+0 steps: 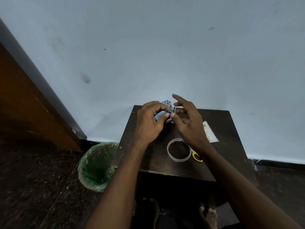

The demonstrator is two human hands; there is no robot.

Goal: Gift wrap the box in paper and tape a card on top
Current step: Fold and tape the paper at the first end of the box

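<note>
A small box point(162, 111) covered in blue patterned paper is held above the far left part of the dark table point(219, 129). My left hand point(149, 122) grips it, fingers curled over its top and thumb on its near side. My right hand point(188, 123) works at the box's right end, thumb and a bent finger pinching a paper fold there, while its index finger points up and away. A roll of clear tape point(179, 150) lies flat on the table near my wrists. A white card point(210, 132) with yellow print lies at the right, partly behind my right hand.
Yellow-handled scissors point(197, 157) lie beside the tape, mostly under my right forearm. A green bin point(97, 166) with a plastic liner stands on the floor left of the table. A pale wall rises behind, a wooden door point(24, 104) at left. Bare feet point(208, 215) show below.
</note>
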